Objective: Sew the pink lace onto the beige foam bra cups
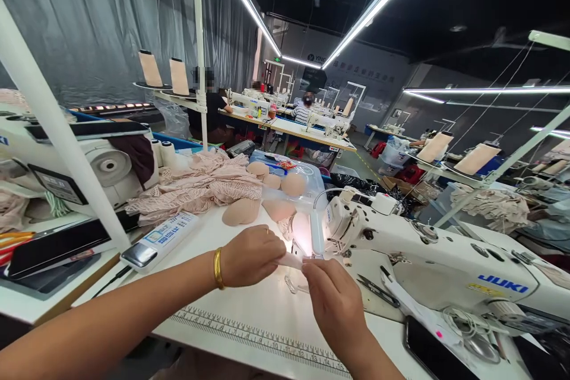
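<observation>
My left hand, with a gold bangle at the wrist, pinches one end of a small pale pink piece of fabric. The other end is pinched by my right hand, so the piece stretches between both. They hold it just in front of the needle area of a white sewing machine, lit by a bright lamp. Behind the hands lie beige bra cups and a heap of pale pink lace fabric. A clear loop rests on the table below the fabric piece.
Thread snips lie on the machine bed, with a dark phone nearer. A ruler tape runs along the front edge. A power bank and a box sit left; a plastic bin stands behind. Co-workers sit farther back.
</observation>
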`<state>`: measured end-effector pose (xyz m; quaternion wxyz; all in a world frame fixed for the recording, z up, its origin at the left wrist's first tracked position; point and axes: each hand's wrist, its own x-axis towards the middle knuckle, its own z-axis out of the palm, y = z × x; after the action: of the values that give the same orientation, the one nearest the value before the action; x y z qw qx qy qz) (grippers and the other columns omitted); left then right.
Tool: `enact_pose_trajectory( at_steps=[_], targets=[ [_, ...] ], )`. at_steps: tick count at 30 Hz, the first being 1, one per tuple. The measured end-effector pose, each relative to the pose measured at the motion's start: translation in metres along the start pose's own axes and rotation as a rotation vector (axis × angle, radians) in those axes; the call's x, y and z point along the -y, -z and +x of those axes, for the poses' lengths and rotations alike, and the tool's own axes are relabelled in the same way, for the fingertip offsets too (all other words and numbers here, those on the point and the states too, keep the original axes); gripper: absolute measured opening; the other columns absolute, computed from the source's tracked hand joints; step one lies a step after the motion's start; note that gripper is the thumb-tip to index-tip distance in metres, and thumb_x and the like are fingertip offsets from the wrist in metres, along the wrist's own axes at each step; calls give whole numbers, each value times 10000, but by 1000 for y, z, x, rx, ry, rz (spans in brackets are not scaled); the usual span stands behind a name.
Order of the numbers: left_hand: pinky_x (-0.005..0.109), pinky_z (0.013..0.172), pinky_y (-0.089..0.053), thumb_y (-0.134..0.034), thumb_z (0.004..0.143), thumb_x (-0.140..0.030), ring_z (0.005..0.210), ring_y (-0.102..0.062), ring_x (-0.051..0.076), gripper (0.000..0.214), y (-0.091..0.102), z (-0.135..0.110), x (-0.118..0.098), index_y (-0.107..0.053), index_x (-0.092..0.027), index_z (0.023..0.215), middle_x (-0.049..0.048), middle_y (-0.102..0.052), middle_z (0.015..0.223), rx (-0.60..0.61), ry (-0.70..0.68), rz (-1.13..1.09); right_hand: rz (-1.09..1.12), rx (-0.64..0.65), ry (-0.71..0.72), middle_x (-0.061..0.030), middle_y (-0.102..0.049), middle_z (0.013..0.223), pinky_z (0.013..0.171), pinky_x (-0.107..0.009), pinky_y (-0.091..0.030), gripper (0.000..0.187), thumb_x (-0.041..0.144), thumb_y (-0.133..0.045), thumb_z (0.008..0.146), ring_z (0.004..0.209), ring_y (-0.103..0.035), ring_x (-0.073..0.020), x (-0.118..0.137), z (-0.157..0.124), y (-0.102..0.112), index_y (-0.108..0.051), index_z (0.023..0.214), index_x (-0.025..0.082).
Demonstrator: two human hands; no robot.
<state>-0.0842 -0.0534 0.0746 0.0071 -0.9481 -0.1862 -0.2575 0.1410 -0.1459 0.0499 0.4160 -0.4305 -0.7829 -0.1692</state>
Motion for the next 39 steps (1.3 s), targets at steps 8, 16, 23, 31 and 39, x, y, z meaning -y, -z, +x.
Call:
enact_pose_trajectory(
  at_steps=[8, 16, 23, 31, 39],
  targets=[
    [370, 679, -440, -694, 921, -145, 705, -576, 197, 178, -44, 2, -6, -595, -197, 781, 14, -656, 775, 250, -346, 233, 102, 274, 134, -43, -764, 960, 670, -276, -525, 278, 68, -448, 1013, 798, -664, -189, -55, -46, -44, -687, 1042, 208],
    [340, 529, -326, -711, 814, -73, 653, -538, 205, 224, -98, 19, 10, -556, -194, 707, 35, -608, 748, 238, -139, 180, 156, 383, 77, -91, -736, 1158, 807, -351, -563, 394, 33, -495, 985, 995, -617, -237, -90, -48, -29, -670, 1269, 243],
    [376, 744, -423, -584, 962, -144, 782, -533, 217, 149, -96, 15, 7, -587, -179, 817, 31, -613, 847, 152, -125, 71, 246, 481, 42, -73, -675, 976, 726, -311, -506, 413, 25, -482, 976, 868, -545, -213, -86, -48, -18, -683, 1252, 257],
    [383, 736, -416, -536, 978, -163, 782, -518, 234, 121, -97, 20, 3, -626, -165, 896, 51, -600, 857, 188, -97, 39, 317, 523, -1, -55, -645, 953, 730, -306, -475, 419, 6, -529, 945, 861, -525, -207, -87, -48, -14, -699, 1223, 268],
    [369, 700, -391, -509, 974, -183, 730, -468, 218, 157, -108, 18, 4, -605, -171, 850, 47, -571, 819, 120, -98, 13, 346, 531, -21, -47, -641, 949, 723, -313, -470, 452, -17, -503, 926, 865, -514, -211, -89, -50, -14, -677, 1222, 277]
  ],
)
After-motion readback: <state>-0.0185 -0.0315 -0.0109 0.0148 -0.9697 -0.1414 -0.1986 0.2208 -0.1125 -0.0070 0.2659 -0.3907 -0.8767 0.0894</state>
